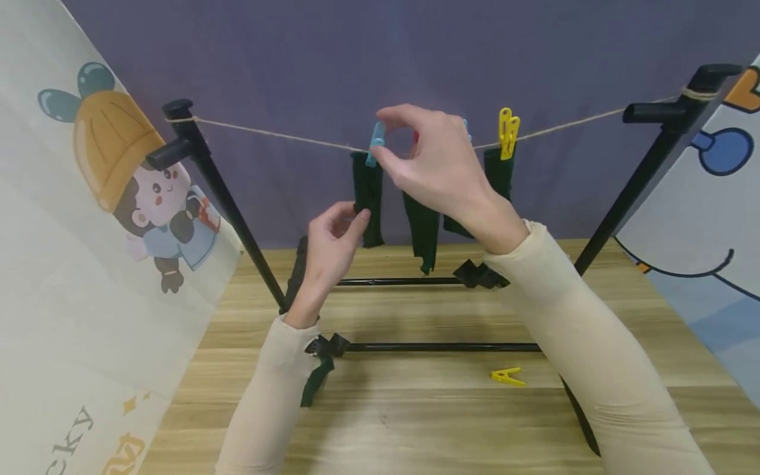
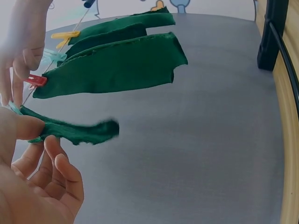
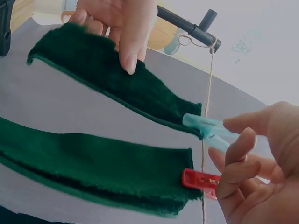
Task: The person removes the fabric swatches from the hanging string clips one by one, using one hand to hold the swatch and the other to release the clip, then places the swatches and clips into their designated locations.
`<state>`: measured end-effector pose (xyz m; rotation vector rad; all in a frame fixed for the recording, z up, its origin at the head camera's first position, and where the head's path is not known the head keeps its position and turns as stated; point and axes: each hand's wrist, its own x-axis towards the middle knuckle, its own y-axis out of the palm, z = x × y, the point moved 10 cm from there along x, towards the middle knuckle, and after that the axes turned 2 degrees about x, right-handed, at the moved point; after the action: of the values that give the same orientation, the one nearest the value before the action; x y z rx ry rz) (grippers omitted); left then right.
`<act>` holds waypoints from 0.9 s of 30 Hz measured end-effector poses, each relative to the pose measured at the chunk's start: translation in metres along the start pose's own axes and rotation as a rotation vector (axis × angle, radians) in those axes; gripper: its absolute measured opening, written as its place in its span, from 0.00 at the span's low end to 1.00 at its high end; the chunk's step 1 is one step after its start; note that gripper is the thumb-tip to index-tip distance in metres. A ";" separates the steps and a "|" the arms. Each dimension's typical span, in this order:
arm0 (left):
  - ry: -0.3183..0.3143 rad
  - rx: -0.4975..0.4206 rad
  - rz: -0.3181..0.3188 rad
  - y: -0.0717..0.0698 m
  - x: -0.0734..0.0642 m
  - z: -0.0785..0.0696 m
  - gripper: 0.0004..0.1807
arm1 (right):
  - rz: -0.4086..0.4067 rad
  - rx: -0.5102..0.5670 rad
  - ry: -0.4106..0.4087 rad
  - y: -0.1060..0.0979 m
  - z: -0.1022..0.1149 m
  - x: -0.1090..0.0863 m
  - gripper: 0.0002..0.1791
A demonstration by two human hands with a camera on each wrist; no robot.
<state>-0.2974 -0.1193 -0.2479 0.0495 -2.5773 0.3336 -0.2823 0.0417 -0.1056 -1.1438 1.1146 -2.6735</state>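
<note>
Near the middle of a string [image 1: 267, 135], my right hand [image 1: 442, 158] pinches a light-blue clothespin [image 1: 377, 142]. Its jaws are at the top end of a dark green cloth strip [image 3: 88, 60] hanging beside the string. Lower down, my left hand [image 1: 332, 244] holds that strip by its edge, with the thumb on one face and fingers behind. Just to the right, a red clothespin [image 3: 198, 179] grips another green strip [image 2: 112, 65]. Beyond it, a second light-blue clothespin [image 2: 53, 56] and a yellow clothespin [image 1: 508, 134] hold further strips, partly hidden by my right hand in the head view.
Black poles [image 1: 231, 204] on both sides carry the string, with black crossbars [image 1: 439, 347] low between them. On the wooden table [image 1: 404, 429] lie a loose yellow clothespin [image 1: 506, 376] and a green strip [image 1: 317, 384] beside my left sleeve. Printed panels flank the frame.
</note>
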 end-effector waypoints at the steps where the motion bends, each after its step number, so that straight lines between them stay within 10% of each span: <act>1: 0.005 -0.001 -0.001 0.000 0.000 0.000 0.13 | 0.000 -0.003 0.004 -0.002 -0.001 -0.001 0.23; 27: 0.027 -0.048 -0.089 -0.011 -0.003 -0.007 0.11 | -0.128 0.059 -0.127 -0.025 0.001 -0.010 0.14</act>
<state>-0.2904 -0.1286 -0.2415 0.1411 -2.5459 0.2370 -0.2683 0.0626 -0.0954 -1.3972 0.9684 -2.6604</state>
